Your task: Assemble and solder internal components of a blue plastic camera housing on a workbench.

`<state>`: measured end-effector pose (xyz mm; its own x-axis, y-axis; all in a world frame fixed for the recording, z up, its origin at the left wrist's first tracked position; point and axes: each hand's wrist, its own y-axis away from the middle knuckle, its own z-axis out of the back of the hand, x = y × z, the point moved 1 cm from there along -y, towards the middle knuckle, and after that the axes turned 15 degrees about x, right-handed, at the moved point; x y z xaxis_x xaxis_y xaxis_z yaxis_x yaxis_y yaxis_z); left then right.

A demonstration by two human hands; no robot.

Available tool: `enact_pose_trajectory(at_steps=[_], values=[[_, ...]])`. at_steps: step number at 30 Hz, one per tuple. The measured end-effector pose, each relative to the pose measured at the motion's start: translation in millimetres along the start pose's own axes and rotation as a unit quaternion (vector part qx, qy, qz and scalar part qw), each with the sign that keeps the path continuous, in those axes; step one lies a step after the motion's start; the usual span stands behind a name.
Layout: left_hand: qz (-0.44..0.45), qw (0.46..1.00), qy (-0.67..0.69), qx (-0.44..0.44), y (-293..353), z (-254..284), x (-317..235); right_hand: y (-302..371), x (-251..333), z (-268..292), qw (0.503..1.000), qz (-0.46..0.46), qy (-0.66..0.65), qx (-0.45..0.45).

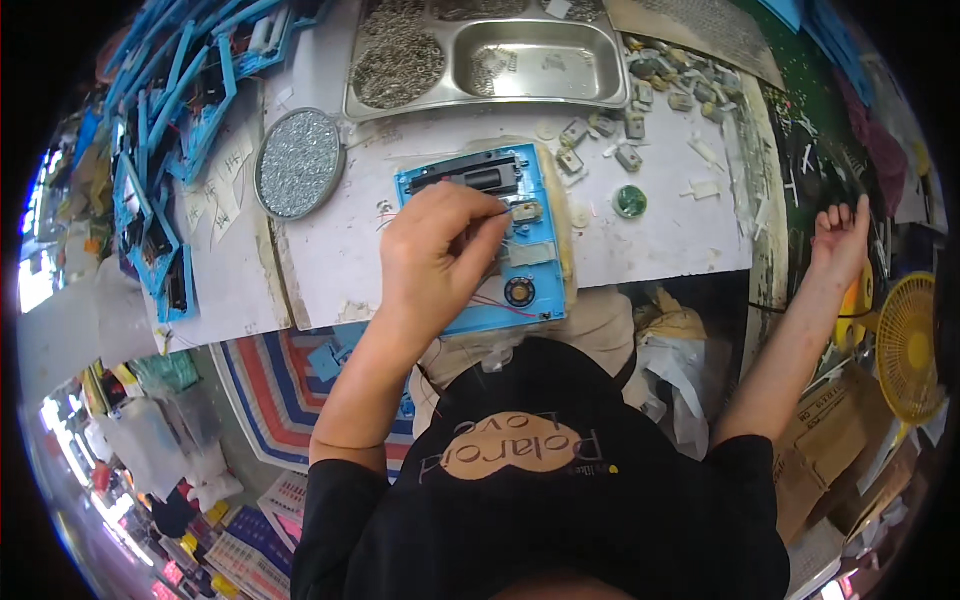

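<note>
Black shirt front is filling the bottom, hands are working above it.
Left hand (440, 250) is resting on the blue plastic panel (520, 270) at the table edge (330, 270), fingers pinched together on something too small to tell; pressing lightly should be keeping the thin wires safe. Right hand (838, 240) is reaching far right, fingers spread, holding nothing. Farther, the round tin (298, 163) is holding small grey parts, and the steel tray (480, 60) is holding screws.

White worktable (650, 235): blue plastic housing (535, 290) near front edge, round tin of screws (299, 163) to left, steel compartment tray (490, 60) behind, small grey parts (630, 125) and green disc (630, 201) scattered right.
</note>
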<state>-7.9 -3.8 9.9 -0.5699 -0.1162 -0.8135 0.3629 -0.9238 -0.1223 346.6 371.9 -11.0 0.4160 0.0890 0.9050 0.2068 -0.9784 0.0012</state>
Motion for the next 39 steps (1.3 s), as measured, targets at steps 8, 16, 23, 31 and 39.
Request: enact_pose_trajectory(at_steps=[8,16,23,31,39], values=[[-0.041,0.988,-0.148,0.010,-4,-6,2,-8,24,36,0.983,0.108,0.133,-0.071],[-0.016,0.987,-0.159,0.005,-10,-10,4,148,-17,-61,0.952,0.158,0.223,0.139],[-0.011,0.983,-0.180,0.023,-14,-11,5,190,-72,-160,0.852,0.053,0.248,0.459],[-0.008,0.982,-0.187,0.031,-14,-10,6,185,-80,-176,0.824,0.093,0.285,0.481],[-0.011,0.981,-0.191,0.030,-15,-10,5,186,-82,-179,0.817,0.090,0.298,0.486]])
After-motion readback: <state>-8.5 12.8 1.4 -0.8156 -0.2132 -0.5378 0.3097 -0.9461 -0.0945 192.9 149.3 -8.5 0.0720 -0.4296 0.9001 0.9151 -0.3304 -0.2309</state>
